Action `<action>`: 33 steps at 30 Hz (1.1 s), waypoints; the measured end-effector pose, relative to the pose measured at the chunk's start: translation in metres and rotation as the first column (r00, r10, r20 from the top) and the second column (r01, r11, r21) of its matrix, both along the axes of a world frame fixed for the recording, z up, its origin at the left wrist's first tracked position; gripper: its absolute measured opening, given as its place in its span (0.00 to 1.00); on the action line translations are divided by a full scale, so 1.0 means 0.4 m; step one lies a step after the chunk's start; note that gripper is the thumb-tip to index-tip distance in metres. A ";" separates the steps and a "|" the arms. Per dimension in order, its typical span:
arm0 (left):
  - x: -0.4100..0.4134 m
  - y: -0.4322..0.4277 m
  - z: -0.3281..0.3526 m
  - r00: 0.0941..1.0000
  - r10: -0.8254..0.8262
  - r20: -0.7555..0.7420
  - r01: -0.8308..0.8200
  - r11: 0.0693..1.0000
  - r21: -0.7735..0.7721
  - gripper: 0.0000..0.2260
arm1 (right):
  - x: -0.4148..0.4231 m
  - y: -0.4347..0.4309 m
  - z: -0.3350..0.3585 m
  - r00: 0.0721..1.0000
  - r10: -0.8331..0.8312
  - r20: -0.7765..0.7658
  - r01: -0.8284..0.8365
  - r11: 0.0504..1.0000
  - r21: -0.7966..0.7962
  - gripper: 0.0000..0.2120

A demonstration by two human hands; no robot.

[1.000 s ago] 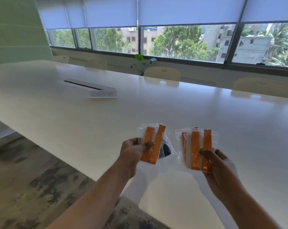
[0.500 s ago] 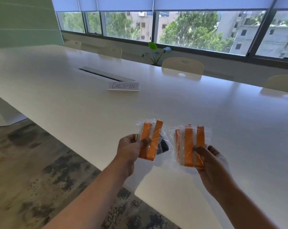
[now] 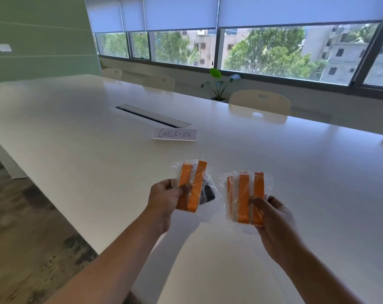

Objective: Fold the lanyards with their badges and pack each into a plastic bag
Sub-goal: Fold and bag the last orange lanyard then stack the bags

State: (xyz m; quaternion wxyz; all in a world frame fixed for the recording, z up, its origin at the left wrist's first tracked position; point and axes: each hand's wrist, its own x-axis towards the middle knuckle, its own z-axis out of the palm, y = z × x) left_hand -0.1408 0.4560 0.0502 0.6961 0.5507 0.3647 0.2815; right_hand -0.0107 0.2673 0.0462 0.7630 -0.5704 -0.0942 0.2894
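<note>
1. Lanyards (image 3: 199,189): orange, folded into flat parallel bands, one packed inside each of two clear plastic bags, both held in the air above the near part of the white table (image 3: 76,150).
2. Left bag (image 3: 208,181): two orange bands side by side, tilted slightly to the right, with a dark flat item (image 3: 209,195) tucked behind them at the right side. Crinkled plastic loose around the top and right edges; cannot tell whether sealed.
3. Right bag (image 3: 250,189): second lanyard (image 3: 243,194) showing as three upright orange bands with white between them; cannot tell whether that white is the badge.
4. Left hand (image 3: 164,196): clamped on the left bag, thumb pressed on the front of the leftmost band, fingers curled behind.
5. Right hand (image 3: 276,218): clamped on the right bag at its lower right corner, thumb on the front, fingers behind.
6. Bags just beside each other, not touching, neither resting on the table.
7. Farther back on the table: a white card (image 3: 174,134) lettered "CHECK-IN", and just behind it a long cable slot (image 3: 153,116).
8. Along the far side: pale chairs (image 3: 259,102) pushed in, a small green plant (image 3: 218,84) by the windows.
</note>
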 end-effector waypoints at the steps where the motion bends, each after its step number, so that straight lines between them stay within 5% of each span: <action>1: 0.012 0.035 -0.001 1.000 0.002 -0.005 -0.002 1.000 -0.005 0.18 | 0.012 0.030 -0.001 1.000 -0.002 0.010 0.002 1.000 -0.010 0.08; 17: 0.089 0.577 -0.051 0.987 -0.125 -0.104 0.127 0.992 0.003 0.08 | 0.083 0.543 -0.057 0.977 -0.139 0.161 0.174 0.957 -0.231 0.07; 26: 0.221 0.685 -0.069 0.974 -0.174 -0.143 0.161 0.982 -0.101 0.11 | 0.191 0.717 -0.048 0.966 -0.037 0.255 0.133 0.920 -0.370 0.09; 33: 0.228 0.766 -0.071 0.967 -0.061 -0.246 0.106 0.979 0.176 0.12 | 0.237 0.765 -0.053 0.942 0.014 0.336 0.148 0.880 -0.452 0.06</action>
